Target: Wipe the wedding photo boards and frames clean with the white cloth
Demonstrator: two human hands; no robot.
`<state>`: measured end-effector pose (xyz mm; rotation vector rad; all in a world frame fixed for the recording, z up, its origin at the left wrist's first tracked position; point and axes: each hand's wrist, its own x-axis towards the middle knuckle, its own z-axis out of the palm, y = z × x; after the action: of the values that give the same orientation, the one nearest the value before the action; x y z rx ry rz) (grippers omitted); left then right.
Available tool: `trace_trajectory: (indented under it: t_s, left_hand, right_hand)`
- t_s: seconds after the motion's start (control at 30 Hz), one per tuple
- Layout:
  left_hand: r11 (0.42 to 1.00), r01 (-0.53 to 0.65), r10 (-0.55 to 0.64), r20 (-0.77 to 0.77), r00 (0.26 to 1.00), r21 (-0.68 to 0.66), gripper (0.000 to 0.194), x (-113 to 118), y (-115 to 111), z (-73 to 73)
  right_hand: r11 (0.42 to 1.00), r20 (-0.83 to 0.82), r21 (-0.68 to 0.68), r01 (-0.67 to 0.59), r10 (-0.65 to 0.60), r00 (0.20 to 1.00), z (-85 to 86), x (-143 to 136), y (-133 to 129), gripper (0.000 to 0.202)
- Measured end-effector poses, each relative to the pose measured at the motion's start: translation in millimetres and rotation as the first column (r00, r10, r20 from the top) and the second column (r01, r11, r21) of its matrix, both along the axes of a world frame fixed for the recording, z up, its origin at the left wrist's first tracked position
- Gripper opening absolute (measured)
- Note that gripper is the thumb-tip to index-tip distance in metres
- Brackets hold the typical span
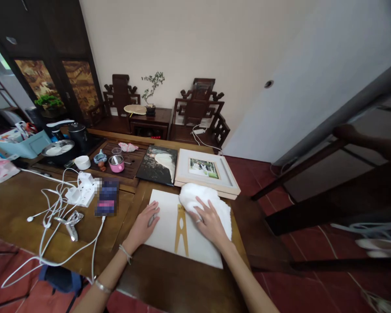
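Note:
A white flat panel (164, 230), like the back of a picture frame, lies on the wooden table with a gold A-shaped stand (181, 230) on it. My left hand (146, 224) rests on its left edge, fingers stretched out and a ring on one. Over at the right side, my right hand (208, 219) lies with spread fingers on a bunched white cloth (198, 193), which covers the panel's upper right part. I see no firm grip in either hand. Just beyond are a dark wedding photo print (150, 167) and a light picture frame (230, 182) with a photo inside.
Left of my hands lie tangled white cables (57, 204), a power strip (86, 191) and a phone (107, 198). Further back stand a pink cup (116, 164) on a tea tray (133, 163), a kettle (78, 134) and a blue basket (31, 145). Wooden chairs (198, 104) line the wall.

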<state>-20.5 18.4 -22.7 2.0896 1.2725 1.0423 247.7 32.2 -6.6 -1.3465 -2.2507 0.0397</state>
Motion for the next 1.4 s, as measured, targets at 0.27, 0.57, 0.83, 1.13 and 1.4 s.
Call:
trace_trajectory:
  t_s: [0.27, 0.57, 0.83, 1.13, 1.4]
  left_hand:
    - [0.998, -0.013, 0.014, -0.017, 1.0, 0.054, 0.026, 2, -2, -5.0]
    - [0.999, 0.009, -0.009, 0.016, 1.0, 0.036, 0.033, -2, 0, -1.9]
    - [0.999, 0.017, -0.018, 0.022, 1.0, 0.043, 0.027, -1, 3, -8.8]
    - [0.985, -0.169, 0.171, 0.11, 0.979, -0.032, 0.028, -3, -3, -6.9]
    - [0.993, -0.116, 0.115, 0.041, 0.993, 0.026, 0.029, -4, 0, -13.1]
  right_hand:
    - [0.994, 0.034, 0.062, 0.088, -0.09, 0.995, -18.2, -16, -8, 0.026]
    - [0.899, 0.005, -0.103, -0.425, 0.428, 0.904, 12.0, -50, -84, 0.018]
    - [0.988, -0.003, -0.149, -0.039, 0.039, 0.999, 8.0, -19, -20, 0.027]
    - [0.923, 0.053, -0.206, -0.325, 0.342, 0.938, 21.5, -78, -84, 0.019]
    - [0.989, -0.045, -0.05, 0.138, -0.14, 0.989, -16.1, 17, -69, 0.025]
